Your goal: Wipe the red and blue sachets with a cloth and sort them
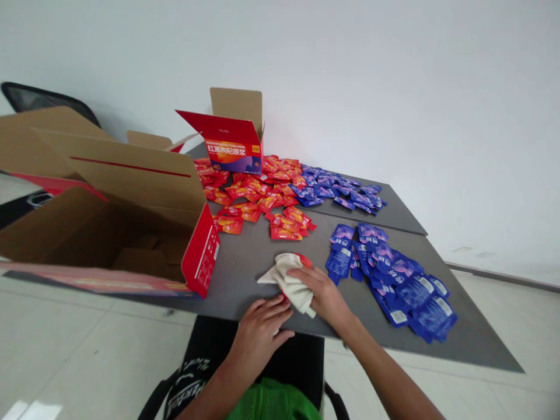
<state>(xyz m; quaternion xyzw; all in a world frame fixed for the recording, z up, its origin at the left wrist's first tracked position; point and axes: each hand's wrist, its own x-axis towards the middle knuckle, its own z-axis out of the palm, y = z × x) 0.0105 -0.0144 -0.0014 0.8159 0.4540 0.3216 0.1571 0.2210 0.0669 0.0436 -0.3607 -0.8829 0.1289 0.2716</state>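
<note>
A whitish cloth (294, 287) lies bunched over a red packet (303, 260) near the table's front edge, with only bits of red showing around it. My right hand (321, 291) presses on the cloth from the right, its fingers wrapped round the folds. At the table edge, my left hand (265, 326) rests just left of the cloth, its fingertips at a bit of red below it; what they hold, if anything, is hidden. Red packets (284, 224) are scattered behind the cloth. Blue packets (394, 274) lie in overlapping heaps to the right.
On the left of the grey table (242, 265) stands a large open box (203, 251) with raised flaps. A smaller open red box (234, 146) stands at the back among red packets. More blue packets (336, 189) lie at the back right. A chair back (48, 102) shows far left.
</note>
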